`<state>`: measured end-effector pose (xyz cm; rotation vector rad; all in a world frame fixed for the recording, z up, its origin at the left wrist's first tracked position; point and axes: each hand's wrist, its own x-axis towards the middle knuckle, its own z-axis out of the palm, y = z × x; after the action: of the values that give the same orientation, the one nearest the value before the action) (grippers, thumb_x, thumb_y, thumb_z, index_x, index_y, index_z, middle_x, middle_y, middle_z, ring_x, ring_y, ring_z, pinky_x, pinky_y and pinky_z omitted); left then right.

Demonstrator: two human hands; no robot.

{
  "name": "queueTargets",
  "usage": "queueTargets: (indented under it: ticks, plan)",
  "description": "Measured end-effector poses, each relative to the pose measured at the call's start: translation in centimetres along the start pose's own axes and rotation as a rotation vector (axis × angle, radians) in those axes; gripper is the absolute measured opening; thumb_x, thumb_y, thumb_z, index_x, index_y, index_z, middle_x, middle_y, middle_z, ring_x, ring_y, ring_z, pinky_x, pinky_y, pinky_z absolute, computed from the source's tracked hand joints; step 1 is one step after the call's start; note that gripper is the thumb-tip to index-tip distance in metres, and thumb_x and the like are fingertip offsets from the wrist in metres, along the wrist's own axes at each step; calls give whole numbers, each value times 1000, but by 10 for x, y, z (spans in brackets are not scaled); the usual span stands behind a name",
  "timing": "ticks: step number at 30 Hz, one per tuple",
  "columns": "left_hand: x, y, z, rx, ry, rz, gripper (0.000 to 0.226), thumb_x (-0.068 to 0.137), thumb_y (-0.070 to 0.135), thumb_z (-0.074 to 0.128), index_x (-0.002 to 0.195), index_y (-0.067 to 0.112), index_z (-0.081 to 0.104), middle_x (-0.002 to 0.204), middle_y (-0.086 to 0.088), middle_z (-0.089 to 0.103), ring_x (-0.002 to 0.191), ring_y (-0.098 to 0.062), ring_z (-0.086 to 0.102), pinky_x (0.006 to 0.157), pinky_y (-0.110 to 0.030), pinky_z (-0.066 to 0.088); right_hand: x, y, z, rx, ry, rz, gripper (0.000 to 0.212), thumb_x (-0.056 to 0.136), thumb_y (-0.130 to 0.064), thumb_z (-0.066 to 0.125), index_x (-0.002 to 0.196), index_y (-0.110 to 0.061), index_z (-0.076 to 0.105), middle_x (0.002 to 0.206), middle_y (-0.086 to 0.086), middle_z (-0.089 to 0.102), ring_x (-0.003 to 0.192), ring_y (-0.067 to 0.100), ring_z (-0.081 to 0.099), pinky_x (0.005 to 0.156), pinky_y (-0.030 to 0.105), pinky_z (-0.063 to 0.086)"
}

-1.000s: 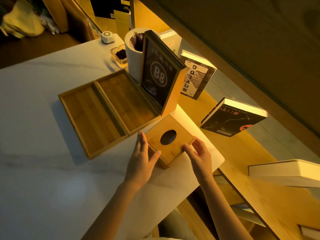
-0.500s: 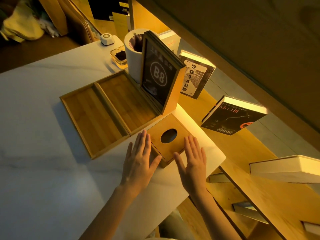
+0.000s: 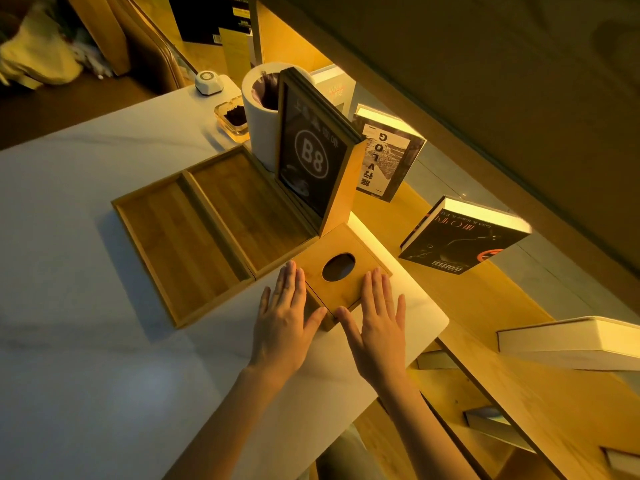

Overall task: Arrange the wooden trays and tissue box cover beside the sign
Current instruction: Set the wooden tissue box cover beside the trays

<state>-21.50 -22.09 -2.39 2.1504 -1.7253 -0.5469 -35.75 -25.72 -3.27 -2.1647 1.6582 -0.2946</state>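
Note:
Two shallow wooden trays lie side by side on the white table: the outer tray [image 3: 176,244] at the left and the inner tray [image 3: 249,206] against the standing sign [image 3: 310,157], a dark panel marked "B8" in a wooden frame. The wooden tissue box cover [image 3: 341,251], with an oval hole on top, stands at the sign's near end by the table corner. My left hand [image 3: 285,320] lies flat with fingers spread at the cover's near left side. My right hand [image 3: 377,318] lies flat at its near right side, fingertips at its top edge. Neither hand grips anything.
A white cylindrical bin [image 3: 261,109], a glass ashtray [image 3: 233,117] and a small white round device [image 3: 207,83] stand behind the sign. Books [image 3: 460,237] lean on the wooden shelf to the right, beyond the table edge [image 3: 436,327].
My hands let go of the tissue box cover's sides, drew back slightly and flattened with fingers spread. The cover stays beside the sign.

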Motion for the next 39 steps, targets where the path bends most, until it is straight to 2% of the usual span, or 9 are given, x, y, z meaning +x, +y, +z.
queueTargets:
  ticks: [4,7,11,14,18,23,28,33,39]
  plan:
    - [11,7,-4,-20,-52,-23,73,85,56,27,138,18,-5,141,4,-16,132,-12,-9,114,-36,12,9,2,-2,21,17,-2,72,82,-64,15,137,-27,-11,147,-8,-13,138,14,-17,111,38,-14]
    - [20,11,-6,-26,-69,-22,73,85,50,32,140,17,-3,140,3,-19,138,-16,-7,115,-35,11,15,4,-3,31,24,5,71,81,-64,14,137,-28,-13,148,-8,-13,137,13,-18,111,37,-14]
    - [30,15,-7,-38,-81,-12,73,86,49,34,140,16,-3,142,1,-18,141,-20,-3,114,-34,9,25,10,-4,38,28,2,72,81,-65,15,137,-29,-13,148,-9,-11,138,12,-16,111,37,-14]
    - [37,17,-8,-27,-101,-11,74,86,49,33,140,16,-4,153,-4,-8,141,-20,-3,115,-36,9,31,12,-5,45,34,5,72,81,-64,16,137,-27,-12,148,-9,-10,138,12,-15,111,36,-13]
    - [46,20,-8,-16,-102,-10,74,86,49,34,140,16,-3,154,-8,-4,142,-21,-2,115,-37,9,38,14,-7,51,58,13,74,81,-64,18,140,-25,-6,149,-8,-7,139,12,-12,111,37,-12]
    - [54,25,-6,-32,-101,-26,73,86,49,35,140,16,-2,154,-7,-3,142,-22,-1,115,-37,10,46,18,-11,42,58,2,77,81,-64,17,142,-22,0,148,-8,-7,139,12,-11,112,37,-10]
    - [61,30,-5,-28,-98,-28,73,87,49,34,140,15,-3,154,-7,-4,142,-21,-2,115,-36,9,55,21,-16,42,42,-5,75,80,-65,16,138,-25,-9,147,-8,-9,138,11,-14,113,37,-9]
    - [62,32,-5,-25,-102,-33,74,86,50,33,140,15,-2,154,-7,-4,142,-22,-1,115,-37,10,57,23,-17,37,36,-6,75,80,-66,15,138,-26,-9,147,-8,-10,137,11,-14,112,37,-10]
    - [66,32,-5,-19,-98,-24,73,87,50,33,140,16,-3,154,-7,-4,142,-22,-1,115,-36,10,59,22,-16,47,44,11,78,79,-66,16,142,-23,-2,147,-9,-9,137,10,-14,113,39,-7]
